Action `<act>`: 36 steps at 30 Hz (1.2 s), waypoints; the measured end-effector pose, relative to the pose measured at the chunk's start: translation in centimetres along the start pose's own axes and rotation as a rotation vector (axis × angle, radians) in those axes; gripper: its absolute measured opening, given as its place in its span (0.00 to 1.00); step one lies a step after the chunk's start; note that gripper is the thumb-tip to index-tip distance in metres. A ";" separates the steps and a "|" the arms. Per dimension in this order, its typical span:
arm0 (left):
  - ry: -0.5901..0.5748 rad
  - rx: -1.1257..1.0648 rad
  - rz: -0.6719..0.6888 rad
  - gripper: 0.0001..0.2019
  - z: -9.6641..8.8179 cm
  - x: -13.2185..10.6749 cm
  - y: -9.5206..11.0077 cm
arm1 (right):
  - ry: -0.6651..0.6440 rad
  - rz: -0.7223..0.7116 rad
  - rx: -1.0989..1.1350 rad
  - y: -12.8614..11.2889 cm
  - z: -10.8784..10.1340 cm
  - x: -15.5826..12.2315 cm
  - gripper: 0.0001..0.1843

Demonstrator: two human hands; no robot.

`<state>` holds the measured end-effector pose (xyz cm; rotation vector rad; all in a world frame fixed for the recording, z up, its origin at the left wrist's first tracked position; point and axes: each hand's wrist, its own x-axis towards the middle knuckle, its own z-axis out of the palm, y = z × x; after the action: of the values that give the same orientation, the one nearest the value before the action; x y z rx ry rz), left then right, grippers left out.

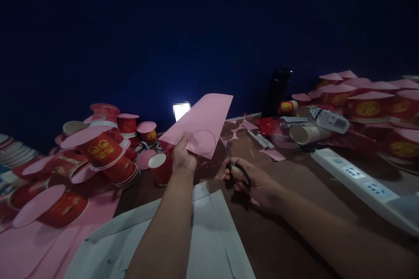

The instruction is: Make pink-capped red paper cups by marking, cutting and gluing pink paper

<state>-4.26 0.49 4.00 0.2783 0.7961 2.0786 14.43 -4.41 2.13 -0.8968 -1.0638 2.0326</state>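
Note:
My left hand grips a sheet of pink paper by its lower edge, holding it up above the table. A circle is drawn on the sheet, near its lower corner. In my right hand is a pair of scissors with dark handles, fingers through the loops. The blades point up and away, close to the paper's right edge, apart from the drawn circle. Just left of my left hand stands a red paper cup. Small pink scraps lie on the table beyond the scissors.
Red paper cups with pink discs pile up at left, and more cups stand at right. A white power strip lies at right. Markers and stacked cups lie behind. A white sheet lies under my left forearm.

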 end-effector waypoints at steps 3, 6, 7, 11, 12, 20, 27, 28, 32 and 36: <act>-0.008 0.029 -0.031 0.12 0.4 -0.4 -0.5 | -0.016 -0.027 -0.058 0.5 0.0 0.2 0.20; 0.007 0.066 -0.115 0.13 0.5 -0.9 -1.2 | -0.005 -0.073 -0.095 0.7 -0.1 0.4 0.21; 0.008 0.071 -0.141 0.13 0.6 -1.0 -1.4 | 0.012 -0.090 -0.108 0.8 -0.2 0.5 0.21; -0.019 0.065 -0.177 0.14 0.6 -1.5 -2.1 | 0.094 -0.163 -0.145 0.7 -0.4 0.8 0.21; -0.031 0.067 -0.182 0.14 0.6 -1.6 -2.2 | 0.102 -0.167 -0.152 0.7 -0.5 0.9 0.21; -0.103 0.080 -0.176 0.15 0.4 -2.0 -2.8 | 0.115 -0.179 -0.206 0.7 -1.0 1.4 0.22; -0.121 0.110 -0.152 0.17 0.2 -2.2 -3.0 | 0.112 -0.216 -0.166 1.0 -1.2 1.6 0.19; -0.119 0.115 -0.160 0.17 0.2 -2.2 -3.1 | 0.109 -0.220 -0.159 1.0 -1.2 1.7 0.19; -0.117 0.132 -0.205 0.20 -0.1 -2.1 -3.4 | 0.100 -0.235 -0.137 1.1 -1.3 1.7 0.18; -0.101 0.141 -0.180 0.21 0.0 -2.2 -3.4 | 0.102 -0.249 -0.113 1.2 -1.3 1.8 0.18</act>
<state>-0.74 0.14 2.05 0.3722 0.8747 1.8289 14.21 -2.97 0.10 -0.8678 -1.1807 1.7197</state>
